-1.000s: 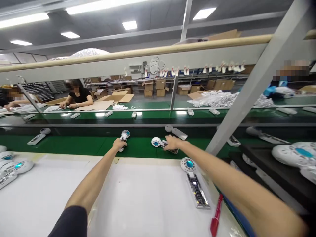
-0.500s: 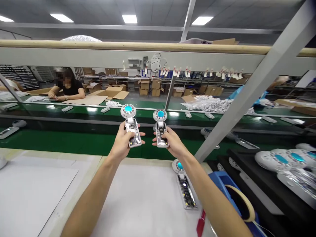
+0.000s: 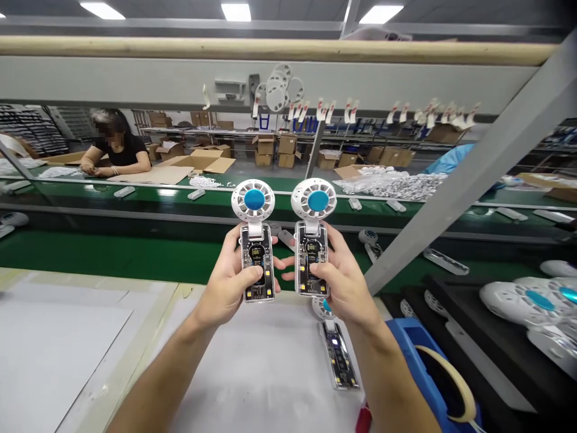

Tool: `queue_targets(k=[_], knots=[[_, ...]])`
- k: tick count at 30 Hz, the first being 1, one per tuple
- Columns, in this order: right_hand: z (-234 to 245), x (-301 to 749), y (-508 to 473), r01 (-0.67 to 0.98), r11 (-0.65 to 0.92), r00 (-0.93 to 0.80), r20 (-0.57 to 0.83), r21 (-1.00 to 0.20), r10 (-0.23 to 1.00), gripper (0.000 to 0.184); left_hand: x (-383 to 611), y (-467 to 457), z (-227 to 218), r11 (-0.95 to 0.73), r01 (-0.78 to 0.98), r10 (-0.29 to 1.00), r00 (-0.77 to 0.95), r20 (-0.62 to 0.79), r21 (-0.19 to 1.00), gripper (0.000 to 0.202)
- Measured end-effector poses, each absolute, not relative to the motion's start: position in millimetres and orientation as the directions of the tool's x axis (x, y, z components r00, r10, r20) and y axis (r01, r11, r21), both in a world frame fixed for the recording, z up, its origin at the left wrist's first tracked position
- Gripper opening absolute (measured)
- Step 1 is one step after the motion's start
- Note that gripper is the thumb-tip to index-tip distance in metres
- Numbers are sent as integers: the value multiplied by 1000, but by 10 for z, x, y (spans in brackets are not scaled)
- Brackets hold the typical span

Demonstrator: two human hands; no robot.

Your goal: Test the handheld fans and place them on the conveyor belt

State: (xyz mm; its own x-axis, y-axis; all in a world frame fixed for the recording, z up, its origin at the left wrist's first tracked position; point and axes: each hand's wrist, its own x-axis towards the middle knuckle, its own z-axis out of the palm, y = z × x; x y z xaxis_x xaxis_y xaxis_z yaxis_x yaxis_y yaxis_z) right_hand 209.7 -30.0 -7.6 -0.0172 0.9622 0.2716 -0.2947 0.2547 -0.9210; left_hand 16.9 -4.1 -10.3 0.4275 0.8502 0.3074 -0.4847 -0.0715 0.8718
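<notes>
My left hand [image 3: 229, 276] is closed round a small handheld fan [image 3: 258, 285], its thumb pressing the clear body with a circuit board inside. A matching handheld fan [image 3: 310, 282] is held upright in my right hand [image 3: 347, 279], thumb also on its front. Both have a round white head with a blue centre, and a small display on each body seems lit. The two fans are side by side, apart, above the table's far edge. Below my right hand a third fan [image 3: 340, 361] lies on the white sheet [image 3: 252, 367], its head partly hidden.
A green conveyor [image 3: 135, 255] with several fan parts runs beyond the table. At right are a blue tape dispenser [image 3: 412, 343], black trays [image 3: 451, 300] with more fans, and a slanted grey post [image 3: 451, 168]. A red pen-like object [image 3: 363, 418] lies near. Across sits a person [image 3: 121, 147].
Both fans have come closer to me and nearer each other, and now stand more upright with displays facing me. The view has tilted slightly downward.
</notes>
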Motion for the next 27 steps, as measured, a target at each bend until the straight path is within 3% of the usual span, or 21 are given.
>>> queue_targets(k=[9, 17, 27], knots=[[-118, 2108, -287, -265, 299, -8, 312, -917, 950, 67, 174, 32, -131, -60, -487, 847, 437, 303, 871, 59], [-177, 2062, -253, -268, 336, 43, 337, -903, 940, 75, 203, 30, -149, -78, -522, 838, 427, 339, 849, 59], [-68, 2100, -315, -248, 229, 35, 228, -941, 973, 86, 196, 23, -94, -40, -497, 883, 388, 263, 867, 72]])
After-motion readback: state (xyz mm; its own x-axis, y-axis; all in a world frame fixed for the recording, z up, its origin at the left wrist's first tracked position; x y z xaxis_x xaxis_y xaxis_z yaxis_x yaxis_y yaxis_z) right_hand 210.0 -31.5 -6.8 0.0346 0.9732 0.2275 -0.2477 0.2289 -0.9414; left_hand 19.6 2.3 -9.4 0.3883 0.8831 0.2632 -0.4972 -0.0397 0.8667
